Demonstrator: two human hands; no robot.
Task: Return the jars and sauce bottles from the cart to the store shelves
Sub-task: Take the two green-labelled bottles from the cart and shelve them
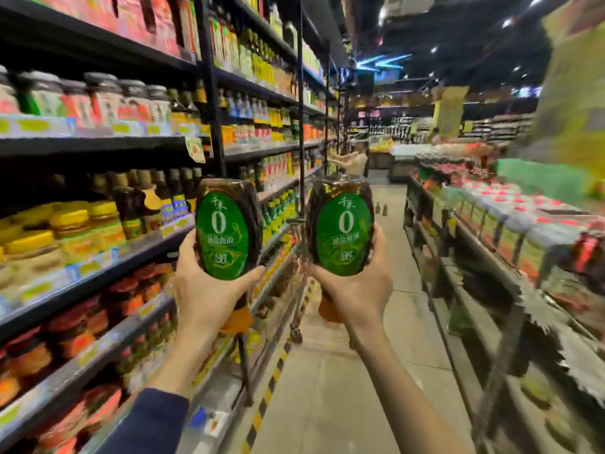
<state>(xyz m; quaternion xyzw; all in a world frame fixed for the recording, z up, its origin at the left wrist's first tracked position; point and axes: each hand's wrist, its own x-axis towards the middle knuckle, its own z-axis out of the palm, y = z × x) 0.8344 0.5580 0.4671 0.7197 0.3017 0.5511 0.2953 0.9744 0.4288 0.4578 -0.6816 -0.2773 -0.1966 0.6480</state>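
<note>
Shelves: the store shelves [98, 224] run along our left, beyond our left fingers, stocked with jars.
Left bottle: our left hand [209, 296] has its fingers wrapped round a green-labelled sauce bottle [226, 227], cap downward.
Right bottle: our right hand [357, 290] grips a matching bottle [342, 224], likewise inverted, beside the first.

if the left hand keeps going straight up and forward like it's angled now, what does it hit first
Probably the store shelves beside it; the left hand, holding a green-label sauce bottle, aims toward them, though depth is unclear.
</note>
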